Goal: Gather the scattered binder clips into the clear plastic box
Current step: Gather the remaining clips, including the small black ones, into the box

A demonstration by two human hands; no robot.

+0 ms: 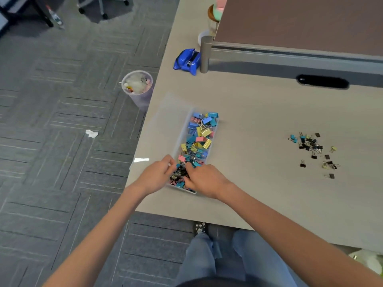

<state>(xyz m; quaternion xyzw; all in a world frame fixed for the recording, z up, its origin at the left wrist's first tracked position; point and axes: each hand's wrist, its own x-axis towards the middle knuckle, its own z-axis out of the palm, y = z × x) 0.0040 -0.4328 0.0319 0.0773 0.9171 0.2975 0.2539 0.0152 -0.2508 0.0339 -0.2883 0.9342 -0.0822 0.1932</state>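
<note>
Both hands meet over the near end of the clear plastic box [214,131], a long, narrow, thin-walled rectangular tray lying on the pale, matte wood-grain worktop [248,172]. The left hand [158,176] curls its fingers [170,160] at the box's near left wall; the right hand [205,180] bends its fingers [191,169] down into the box, facing them. Between the 2 sets of fingers lies a heap of small black binder clips [179,174] with wire handles; whether either hand's fingers pinch any of them cannot be told. Just beyond the fingers the box is filled with larger glossy clips [200,138] in blue, teal, pink and yellow. Well to the right of the right fingers a loose group of scattered clips [313,145], mostly black, lies on the worktop. Far beyond the fingers sits a shiny, crumpled blue pouch [187,60]
</note>
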